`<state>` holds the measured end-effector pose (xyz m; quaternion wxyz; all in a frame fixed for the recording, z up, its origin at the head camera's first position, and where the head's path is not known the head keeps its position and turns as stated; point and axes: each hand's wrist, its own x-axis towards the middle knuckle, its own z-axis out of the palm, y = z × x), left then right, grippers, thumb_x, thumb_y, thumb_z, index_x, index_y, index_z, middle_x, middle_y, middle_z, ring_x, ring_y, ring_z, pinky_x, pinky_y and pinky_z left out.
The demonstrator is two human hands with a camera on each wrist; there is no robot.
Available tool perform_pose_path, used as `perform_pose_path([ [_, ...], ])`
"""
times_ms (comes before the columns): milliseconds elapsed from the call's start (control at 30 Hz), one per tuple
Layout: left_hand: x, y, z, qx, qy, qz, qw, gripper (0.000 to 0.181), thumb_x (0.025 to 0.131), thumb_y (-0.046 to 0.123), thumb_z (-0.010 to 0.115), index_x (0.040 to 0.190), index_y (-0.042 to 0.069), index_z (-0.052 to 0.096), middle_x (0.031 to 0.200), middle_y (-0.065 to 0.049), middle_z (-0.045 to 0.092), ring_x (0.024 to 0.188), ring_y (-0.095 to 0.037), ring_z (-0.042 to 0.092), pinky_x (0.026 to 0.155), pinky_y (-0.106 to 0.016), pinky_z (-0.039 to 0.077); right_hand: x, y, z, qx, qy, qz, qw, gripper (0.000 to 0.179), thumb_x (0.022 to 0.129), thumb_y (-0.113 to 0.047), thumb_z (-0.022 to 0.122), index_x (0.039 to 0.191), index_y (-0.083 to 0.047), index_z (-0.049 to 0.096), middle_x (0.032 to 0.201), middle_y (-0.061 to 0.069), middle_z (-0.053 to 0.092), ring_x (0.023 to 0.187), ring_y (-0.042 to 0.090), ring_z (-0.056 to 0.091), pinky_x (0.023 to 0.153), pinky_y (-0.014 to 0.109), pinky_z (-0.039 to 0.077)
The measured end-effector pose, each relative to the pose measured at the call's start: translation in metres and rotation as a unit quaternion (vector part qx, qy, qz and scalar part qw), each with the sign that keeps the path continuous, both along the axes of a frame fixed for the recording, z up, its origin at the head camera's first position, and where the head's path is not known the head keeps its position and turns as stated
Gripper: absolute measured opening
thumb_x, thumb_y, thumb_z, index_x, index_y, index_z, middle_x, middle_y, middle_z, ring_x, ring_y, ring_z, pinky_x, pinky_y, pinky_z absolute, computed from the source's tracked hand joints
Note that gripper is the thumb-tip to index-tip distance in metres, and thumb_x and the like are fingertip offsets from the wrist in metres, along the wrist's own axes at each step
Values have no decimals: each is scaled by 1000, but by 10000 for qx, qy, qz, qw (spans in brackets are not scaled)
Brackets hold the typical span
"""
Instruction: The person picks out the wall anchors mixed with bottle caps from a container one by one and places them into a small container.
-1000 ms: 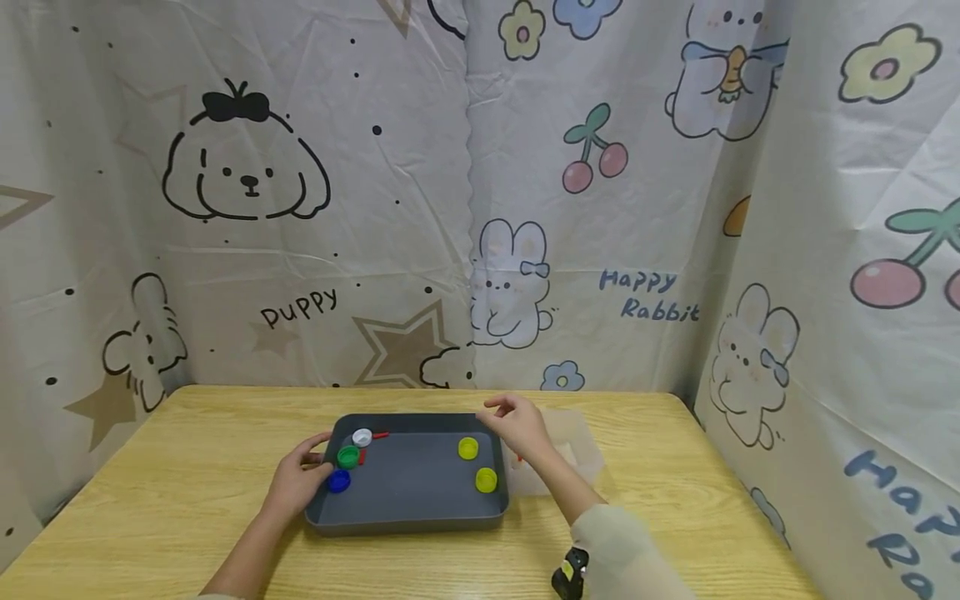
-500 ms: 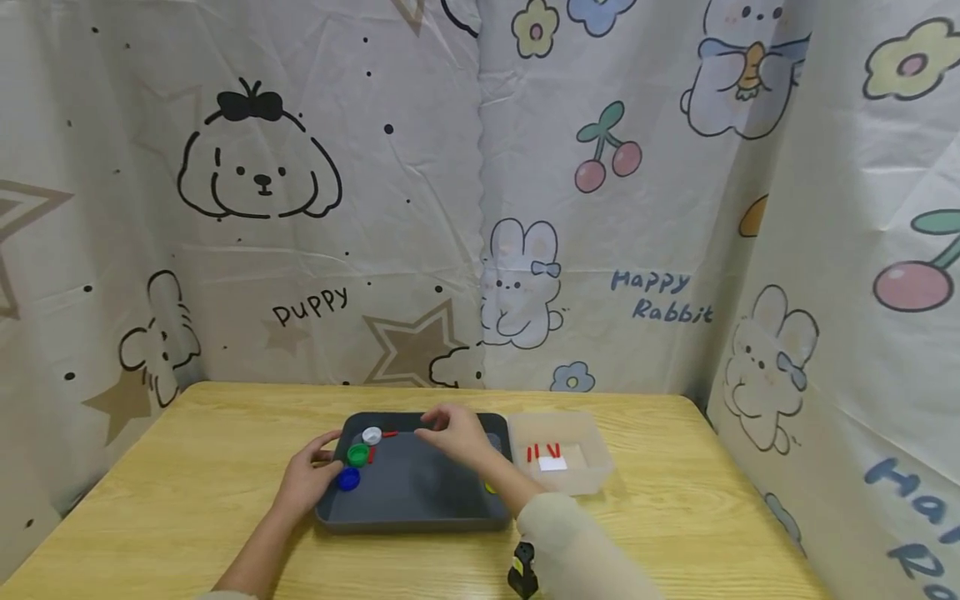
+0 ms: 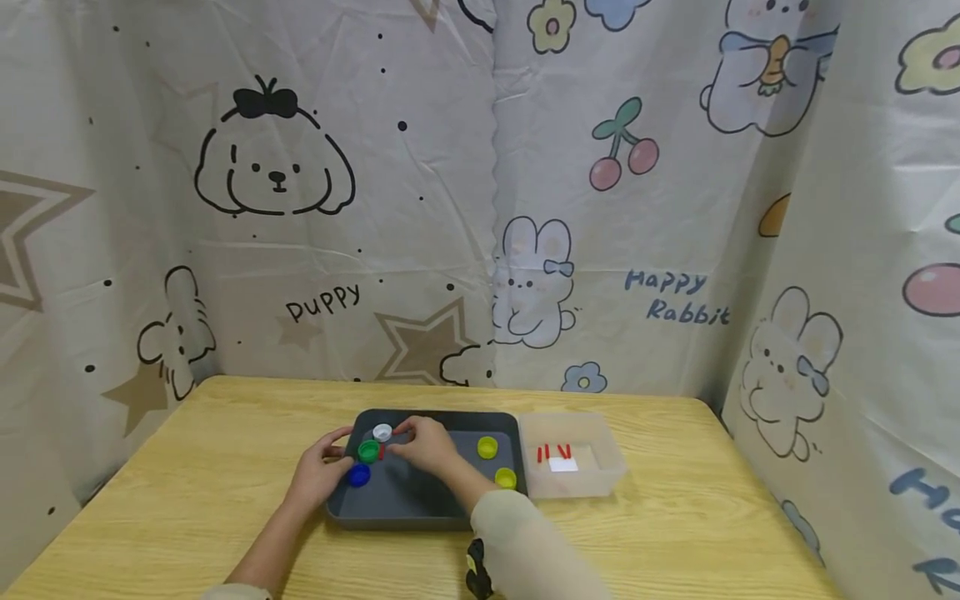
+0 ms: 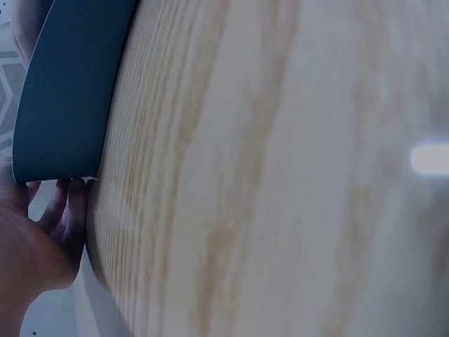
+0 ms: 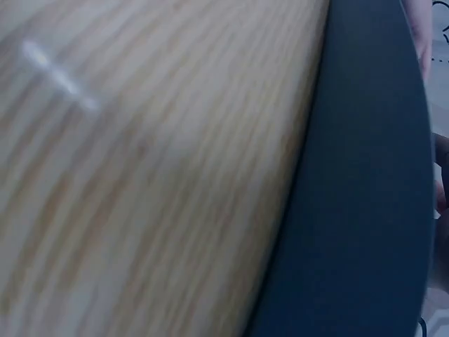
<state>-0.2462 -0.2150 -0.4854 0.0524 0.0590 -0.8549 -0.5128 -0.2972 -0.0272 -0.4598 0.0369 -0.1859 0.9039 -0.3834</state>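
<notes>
A dark grey tray lies on the table. Its left end is held by my left hand, with the thumb at the rim and the fingers along the outside; the left wrist view also shows this hand at the tray's end. Inside, near that end, are a white cap, a green cap and a blue cap. My right hand reaches over the tray, its fingertips close to the white cap and a short red stick beside the green cap. Whether it pinches anything is hidden.
Two yellow caps sit in the tray's right part. Against its right side stands a translucent box with several red sticks and a white card. A printed curtain hangs behind the wooden table.
My right hand has moved left across the tray, from its far right corner to the white and green caps. My left hand keeps its hold on the tray. The head view has shifted slightly.
</notes>
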Motion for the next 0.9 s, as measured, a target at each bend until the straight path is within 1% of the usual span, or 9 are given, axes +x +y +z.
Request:
perform_pose_path([
  [100,1,-2,1,-19,-33,30,10000,49,87,9,58,135,7,48,113,-25,57,103,-35,59,84,-44,49,1,-8,-1,134,-82,-24,9999,31,79,-25,74,103,-7,67,80,1,62,64,8,50,56,22,40],
  [267,-1,-3,-1,20,-6,57,10000,50,86,9,58,135,8,48,113,-25,57,102,-34,60,83,-43,49,1,-17,-4,412,-87,-150,9990,33,77,-28,75,103,-9,67,83,1,65,67,9,54,59,24,42],
  [433,-2,-1,-4,10,39,72,10000,50,85,7,58,134,8,49,113,-24,58,102,-33,59,82,-40,49,-1,-23,-11,843,77,-260,9961,33,76,-32,77,102,-14,69,93,-1,69,80,12,60,68,28,46],
  [533,-3,-1,-4,26,71,105,9999,50,84,7,58,134,8,50,112,-23,59,102,-32,59,81,-39,48,-1,-24,-12,1054,136,-276,9939,34,75,-34,77,102,-16,69,96,-2,69,85,14,61,70,30,47],
  [733,-3,-1,-3,45,44,101,9999,50,84,6,57,134,9,50,111,-23,59,102,-31,59,81,-39,49,0,-27,-11,1264,109,-253,9916,33,76,-34,76,104,-17,69,95,-3,69,85,14,61,70,32,47],
  [900,-3,-2,-4,34,59,112,9999,50,84,6,57,134,8,50,111,-23,59,102,-32,59,83,-41,48,1,-28,-9,1259,104,-268,9916,26,77,-33,75,97,-17,70,90,-4,67,79,13,59,66,31,45],
])
